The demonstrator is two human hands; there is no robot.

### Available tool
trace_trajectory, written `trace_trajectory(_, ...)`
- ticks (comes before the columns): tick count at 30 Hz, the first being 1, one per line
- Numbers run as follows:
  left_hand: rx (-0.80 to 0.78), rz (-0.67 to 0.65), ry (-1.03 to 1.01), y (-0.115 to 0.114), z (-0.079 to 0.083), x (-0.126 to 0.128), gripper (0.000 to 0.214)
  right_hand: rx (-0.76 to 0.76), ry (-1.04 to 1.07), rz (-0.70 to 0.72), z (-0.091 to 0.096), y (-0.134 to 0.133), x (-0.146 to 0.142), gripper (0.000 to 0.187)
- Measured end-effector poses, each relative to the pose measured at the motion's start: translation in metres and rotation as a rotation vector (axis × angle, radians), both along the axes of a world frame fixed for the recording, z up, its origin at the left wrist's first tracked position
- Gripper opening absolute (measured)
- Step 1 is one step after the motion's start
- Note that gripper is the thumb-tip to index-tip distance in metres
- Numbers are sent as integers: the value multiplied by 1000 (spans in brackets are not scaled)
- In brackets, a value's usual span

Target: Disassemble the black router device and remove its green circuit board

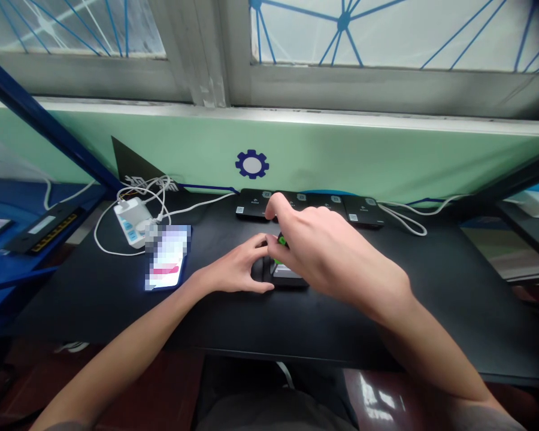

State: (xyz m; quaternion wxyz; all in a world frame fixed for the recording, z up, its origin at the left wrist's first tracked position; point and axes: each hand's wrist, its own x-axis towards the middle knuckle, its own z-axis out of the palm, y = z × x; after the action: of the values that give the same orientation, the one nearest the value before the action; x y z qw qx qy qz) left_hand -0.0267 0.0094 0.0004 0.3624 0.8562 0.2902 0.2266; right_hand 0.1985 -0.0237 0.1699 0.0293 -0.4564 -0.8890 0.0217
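My left hand [240, 266] braces the left side of a flat black device [291, 284], its thumb at the near edge and its fingers at the far edge. A grey panel shows on the top of the device. Over it arches my right hand [332, 248], fingers bent and pointing down. Between the right thumb and fingers sits a small green-and-black thing [282, 240], mostly hidden, so I cannot make out its kind. The right hand covers much of the device.
A row of flat black units [363, 214] with small white labels lies along the green partition [184, 152]. On the left are a lit phone [167, 263] and a white power strip [130, 224] with tangled white cables. Another white cable [408, 222] loops at the right.
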Motion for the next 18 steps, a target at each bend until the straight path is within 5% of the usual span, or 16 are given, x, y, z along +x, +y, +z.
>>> trace_trajectory(13, -7, 1, -20, 1, 0, 0, 64, -94, 144, 141, -1, 0, 9, 11)
trace_trajectory(18, -29, 26, -27, 1, 1, 0, 80, -53, 128, 160, -3, 1, 9, 2)
